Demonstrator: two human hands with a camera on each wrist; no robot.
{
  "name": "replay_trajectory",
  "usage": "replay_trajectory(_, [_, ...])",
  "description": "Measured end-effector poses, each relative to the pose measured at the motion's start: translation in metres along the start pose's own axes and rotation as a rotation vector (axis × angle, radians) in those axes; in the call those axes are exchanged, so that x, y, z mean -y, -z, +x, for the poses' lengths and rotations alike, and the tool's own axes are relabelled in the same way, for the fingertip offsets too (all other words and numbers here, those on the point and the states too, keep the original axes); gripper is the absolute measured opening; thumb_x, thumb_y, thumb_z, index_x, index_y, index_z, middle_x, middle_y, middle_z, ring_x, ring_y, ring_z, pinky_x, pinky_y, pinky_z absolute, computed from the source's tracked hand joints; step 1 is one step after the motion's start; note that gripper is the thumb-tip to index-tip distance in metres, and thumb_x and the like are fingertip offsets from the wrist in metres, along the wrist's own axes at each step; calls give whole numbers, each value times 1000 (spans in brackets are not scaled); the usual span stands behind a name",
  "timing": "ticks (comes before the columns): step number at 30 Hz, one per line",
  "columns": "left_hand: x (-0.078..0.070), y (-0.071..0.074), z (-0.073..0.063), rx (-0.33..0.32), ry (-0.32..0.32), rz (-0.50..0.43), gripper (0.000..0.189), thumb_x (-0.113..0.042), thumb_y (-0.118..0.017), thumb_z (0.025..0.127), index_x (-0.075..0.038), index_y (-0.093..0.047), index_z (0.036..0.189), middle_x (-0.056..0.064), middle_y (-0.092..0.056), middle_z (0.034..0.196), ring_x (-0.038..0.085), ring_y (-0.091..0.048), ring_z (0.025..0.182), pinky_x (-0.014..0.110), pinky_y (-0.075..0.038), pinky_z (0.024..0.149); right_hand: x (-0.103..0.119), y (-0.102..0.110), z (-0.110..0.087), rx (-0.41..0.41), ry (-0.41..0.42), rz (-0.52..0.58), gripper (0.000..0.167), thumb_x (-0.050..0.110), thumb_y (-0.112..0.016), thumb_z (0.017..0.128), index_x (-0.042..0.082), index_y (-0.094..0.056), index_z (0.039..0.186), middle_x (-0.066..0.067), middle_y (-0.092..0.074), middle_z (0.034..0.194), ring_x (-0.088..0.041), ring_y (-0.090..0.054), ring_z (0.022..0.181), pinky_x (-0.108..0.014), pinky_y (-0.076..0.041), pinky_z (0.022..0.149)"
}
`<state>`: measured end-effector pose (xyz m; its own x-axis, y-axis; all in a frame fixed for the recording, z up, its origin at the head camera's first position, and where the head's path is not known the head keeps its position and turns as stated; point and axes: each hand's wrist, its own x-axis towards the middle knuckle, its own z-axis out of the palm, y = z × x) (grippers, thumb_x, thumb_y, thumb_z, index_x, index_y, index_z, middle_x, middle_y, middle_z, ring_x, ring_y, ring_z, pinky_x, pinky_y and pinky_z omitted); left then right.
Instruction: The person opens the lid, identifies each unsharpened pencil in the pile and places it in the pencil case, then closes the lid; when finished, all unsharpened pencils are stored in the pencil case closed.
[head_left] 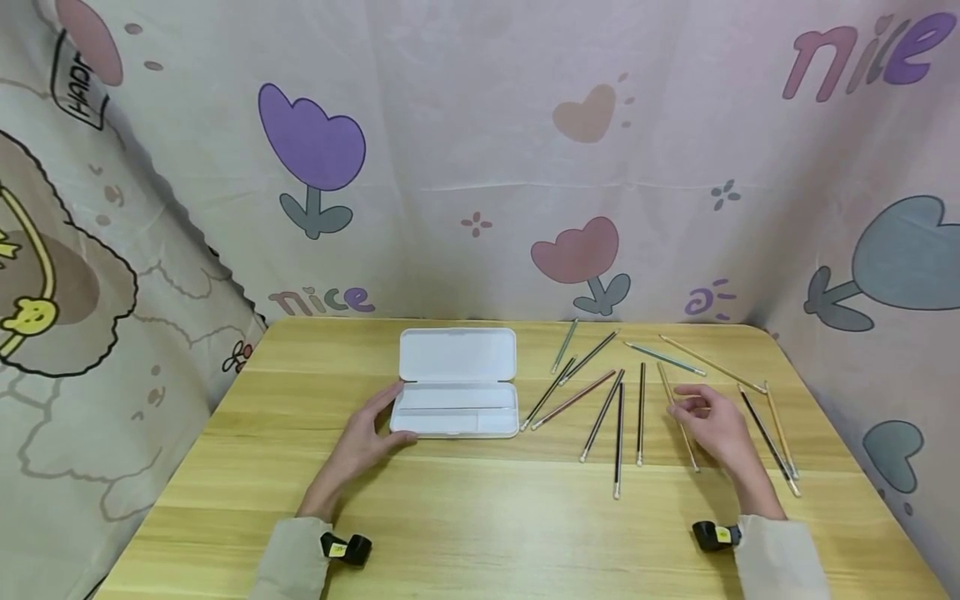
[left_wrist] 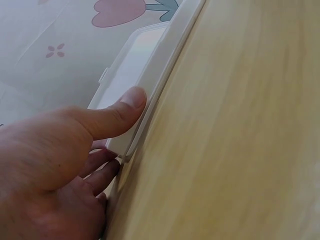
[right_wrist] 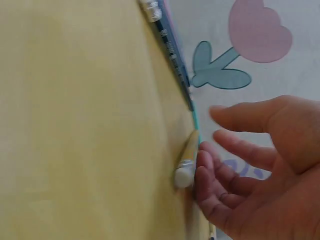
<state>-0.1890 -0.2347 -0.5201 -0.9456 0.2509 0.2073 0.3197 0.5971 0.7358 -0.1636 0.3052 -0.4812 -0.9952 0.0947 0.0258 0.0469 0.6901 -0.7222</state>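
A white pencil case [head_left: 459, 423] lies on the table with its lid [head_left: 457, 355] raised at the back. My left hand [head_left: 367, 437] grips its left end; in the left wrist view the thumb [left_wrist: 134, 97] presses the front edge and the other fingers bend around the corner. Over a yellow pencil [head_left: 688, 446] hovers my right hand [head_left: 716, 421], its fingers loosely bent. The right wrist view has that pencil's white eraser end [right_wrist: 184, 176] beside the fingertips, with thumb and index finger apart and nothing between them. Whether the lower fingers touch the pencil, I cannot tell.
Several dark pencils [head_left: 641, 417] lie scattered right of the case. A reddish pencil [head_left: 573, 400], a teal pencil [head_left: 666, 358] and further yellow ones [head_left: 712, 363] are among them. A patterned curtain [head_left: 450, 167] hangs behind the wooden table [head_left: 480, 517].
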Motion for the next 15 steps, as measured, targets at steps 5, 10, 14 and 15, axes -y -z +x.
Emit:
replay_trajectory(5, [1, 0, -1, 3, -8, -1, 89, -25, -87, 84, 3, -40, 154, 25, -38, 159, 47, -34, 145, 60, -28, 119, -3, -2, 2, 48, 7, -48, 44, 10, -73, 93, -8, -59, 131, -16, -67, 103, -25, -63, 90, -31, -51, 71])
replay_trajectory(10, [1, 1, -1, 12, 4, -5, 90, -25, -86, 84, 4, -39, 155, 25, -36, 160, 47, -33, 146, 60, -27, 120, -3, -5, 1, 31, 35, -86, 37, 5, -74, 90, -10, -64, 123, -13, -69, 96, -22, -66, 83, -29, -54, 68])
replay_trajectory(14, [0, 1, 0, 16, 13, 5, 90, -26, -86, 84, 4, -39, 154, 25, -36, 160, 47, -32, 146, 61, -27, 120, -1, -4, 1, 23, 19, -106, 36, 7, -73, 90, -9, -66, 121, -11, -71, 94, -22, -68, 82, -37, -56, 72])
replay_trajectory(15, [-1, 1, 0, 17, 16, 7, 90, -26, -86, 84, 3, -39, 155, 25, -36, 160, 47, -32, 146, 60, -27, 120, -1, -3, 1, 23, 15, -110, 36, 8, -73, 89, -8, -67, 122, -11, -72, 94, -23, -69, 82, -39, -56, 73])
